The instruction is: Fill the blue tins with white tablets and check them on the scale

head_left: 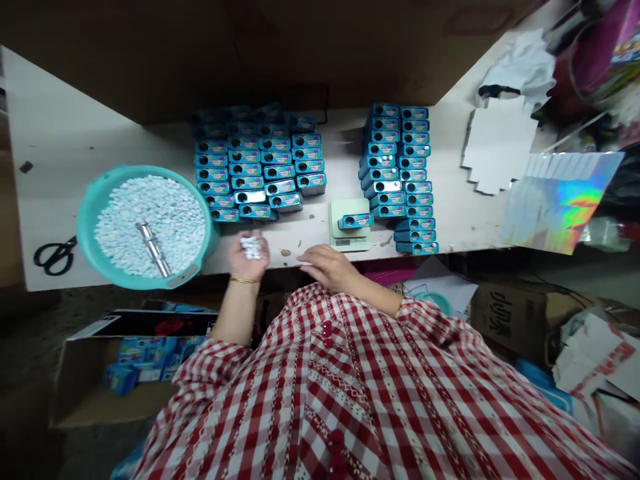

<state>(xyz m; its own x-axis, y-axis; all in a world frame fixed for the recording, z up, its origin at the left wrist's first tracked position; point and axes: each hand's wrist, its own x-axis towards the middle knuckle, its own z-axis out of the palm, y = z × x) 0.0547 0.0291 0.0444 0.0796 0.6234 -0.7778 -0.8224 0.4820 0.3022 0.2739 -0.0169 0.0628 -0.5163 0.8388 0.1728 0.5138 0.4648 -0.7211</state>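
My left hand (244,269) is cupped palm up, holding a small heap of white pellets (251,248) in front of the tin rows. To its right my right hand (330,268) has its fingers drawn together near the table edge; whatever is between the fingertips is too small to make out. Just beyond that hand, one blue tin (355,221) lies on a pale green scale (351,241). A turquoise basin (89,230) of white pellets stands left of my left hand, with a shiny metal cylinder (153,249) resting on the pellets.
Blue tins (247,170) stand in rows behind my left hand, and more tins (416,167) are right of the scale. Black scissors (55,257) lie left of the basin. A large cardboard box (240,60) spans the back. Flattened white card (497,143) and a shiny sheet (560,200) lie right.
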